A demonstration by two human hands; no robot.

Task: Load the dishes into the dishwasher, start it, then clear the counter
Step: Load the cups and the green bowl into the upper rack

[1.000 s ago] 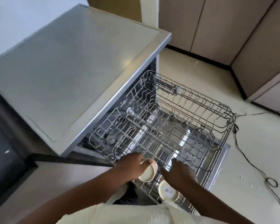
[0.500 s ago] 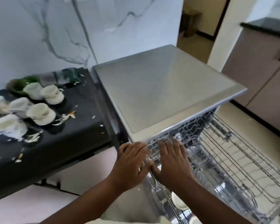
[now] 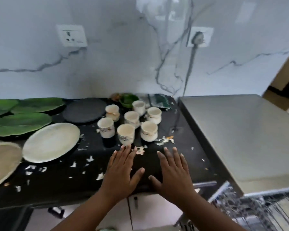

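I see from my screen two bare forearms without any sleeve, the left hand [image 3: 122,170] and the right hand [image 3: 172,172] wearing no rings, watch or gloves, with short pale fingernails, and only a small pale cloth edge at bottom.

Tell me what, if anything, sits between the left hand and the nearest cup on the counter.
Nothing solid. The left hand is open, its fingertips just short of the nearest cup. Only small food scraps lie on the black counter beside that path. The right hand is open too, off to the side.
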